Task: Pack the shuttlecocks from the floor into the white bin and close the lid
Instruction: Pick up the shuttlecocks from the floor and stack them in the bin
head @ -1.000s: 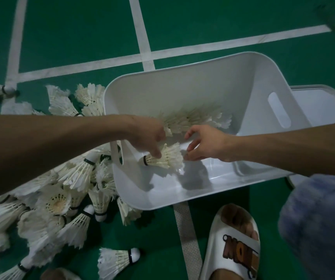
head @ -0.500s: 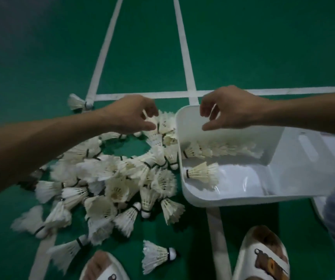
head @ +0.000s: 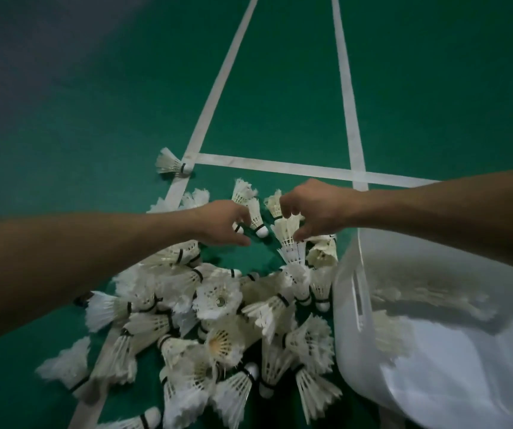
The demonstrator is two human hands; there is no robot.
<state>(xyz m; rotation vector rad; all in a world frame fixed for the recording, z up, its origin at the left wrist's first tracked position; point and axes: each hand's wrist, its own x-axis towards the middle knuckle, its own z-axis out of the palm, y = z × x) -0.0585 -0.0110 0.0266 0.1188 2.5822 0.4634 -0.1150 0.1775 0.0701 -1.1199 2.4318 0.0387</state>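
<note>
A heap of white feather shuttlecocks [head: 218, 305] lies on the green court floor. To its right stands the white bin [head: 346, 305], tipped toward me, with several shuttlecocks [head: 428, 294] against its far wall. Both hands reach over the far edge of the heap. My left hand [head: 225, 222] curls its fingers and thumb round the cork end of a shuttlecock [head: 256, 216]. My right hand [head: 317, 209] pinches the feather skirt of another shuttlecock [head: 287, 230] between fingertips and thumb. The lid is out of view.
One stray shuttlecock [head: 170, 162] lies apart at a corner of the white court lines [head: 273, 167]. More shuttlecocks spread toward the lower left edge [head: 63, 365]. Bare green floor stretches beyond the lines.
Both hands left the bin, where a shuttlecock was set down, swung left and dropped onto the far side of the heap. The view turned left, so the sandals and lid dropped out of sight.
</note>
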